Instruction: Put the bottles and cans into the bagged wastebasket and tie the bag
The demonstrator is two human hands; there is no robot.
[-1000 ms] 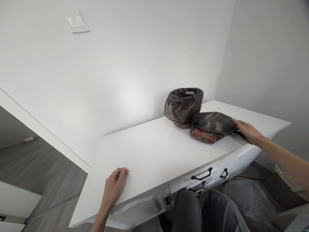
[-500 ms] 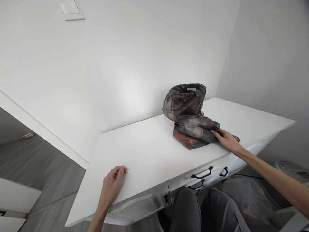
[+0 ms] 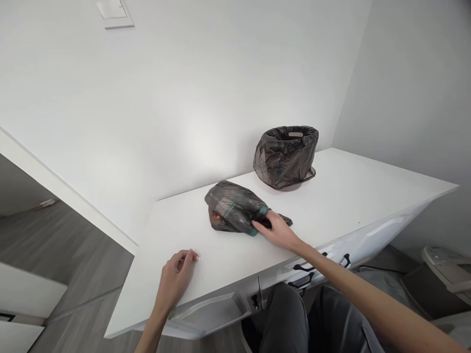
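A dark, see-through plastic bag (image 3: 235,208) lies on the white countertop, with bottle-like shapes, green ends and something orange-brown showing through it. My right hand (image 3: 277,229) is closed on the bag's right end, thumb and fingers around the part by the green ends. What exactly is inside cannot be made out. Toward the left of the counter rests my left hand (image 3: 178,269), thumb and fingertips pinched together. Anything in that pinch is too small to name. It is apart from the bag.
Against the back wall stands a bin lined with a black bag (image 3: 287,157), its mouth facing up. White drawers with black handles (image 3: 303,267) are under the counter (image 3: 353,196). A light-coloured appliance (image 3: 449,269) sits on the floor at right.
My right hand has moved the dark plastic bag leftward along the counter, away from the lined bin. My left hand has stayed where it was, still pinched.
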